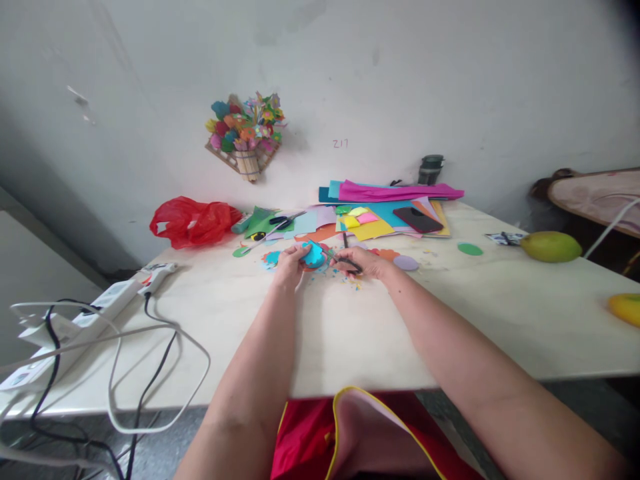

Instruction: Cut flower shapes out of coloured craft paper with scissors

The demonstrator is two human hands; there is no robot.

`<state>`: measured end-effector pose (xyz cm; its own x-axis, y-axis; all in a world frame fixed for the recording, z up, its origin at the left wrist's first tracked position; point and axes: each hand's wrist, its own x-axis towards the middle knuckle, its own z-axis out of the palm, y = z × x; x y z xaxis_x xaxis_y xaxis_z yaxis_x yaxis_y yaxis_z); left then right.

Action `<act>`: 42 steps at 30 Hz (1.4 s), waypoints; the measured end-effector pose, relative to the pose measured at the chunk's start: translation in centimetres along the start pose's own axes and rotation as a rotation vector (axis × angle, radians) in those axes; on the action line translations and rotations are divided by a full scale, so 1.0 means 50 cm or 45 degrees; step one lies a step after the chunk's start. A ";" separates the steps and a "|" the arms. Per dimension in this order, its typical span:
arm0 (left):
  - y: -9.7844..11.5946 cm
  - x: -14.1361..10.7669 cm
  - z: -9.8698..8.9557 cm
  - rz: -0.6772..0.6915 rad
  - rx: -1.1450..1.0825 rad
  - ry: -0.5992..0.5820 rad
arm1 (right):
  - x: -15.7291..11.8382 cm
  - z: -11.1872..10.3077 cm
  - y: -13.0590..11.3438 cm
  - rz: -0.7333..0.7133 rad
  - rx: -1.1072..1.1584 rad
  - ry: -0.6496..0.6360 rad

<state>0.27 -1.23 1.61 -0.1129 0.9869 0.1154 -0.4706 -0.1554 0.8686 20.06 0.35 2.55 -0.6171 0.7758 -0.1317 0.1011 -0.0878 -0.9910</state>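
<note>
Between the thumb and fingers of my left hand (291, 265) is a blue paper cutout (313, 254) with a scalloped edge. My right hand (364, 261) is closed round a pair of scissors (350, 263), whose blades point left at the paper's edge. Small paper snippets (354, 283) lie scattered on the table under both hands. Left of my left hand rests another blue cutout (271, 258). Orange scalloped paper (386, 254) and a lilac paper disc (405, 263) lie just beyond my right hand.
Coloured paper sheets (375, 230), a phone (418, 220) and a second pair of scissors (286, 221) lie at the back. A red plastic bag (193, 221) sits back left. Cables and a power strip (100, 317) occupy the left edge. A green-yellow fruit (551, 247) lies right.
</note>
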 end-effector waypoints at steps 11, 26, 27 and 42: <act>0.001 0.000 0.001 0.015 -0.012 -0.004 | 0.016 -0.012 0.016 -0.037 0.021 -0.007; 0.000 0.004 -0.001 0.059 -0.017 0.027 | -0.013 0.003 0.002 -0.231 -0.160 0.140; 0.000 0.004 0.000 0.063 -0.009 0.017 | -0.016 0.004 0.001 -0.234 -0.172 0.142; -0.004 0.000 0.010 0.085 0.016 0.092 | 0.000 0.021 0.011 -0.230 -0.128 0.105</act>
<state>0.81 -1.17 1.68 -0.2062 0.9687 0.1385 -0.4490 -0.2194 0.8662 19.28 -0.37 2.00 -0.5669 0.8220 0.0541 0.0746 0.1167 -0.9904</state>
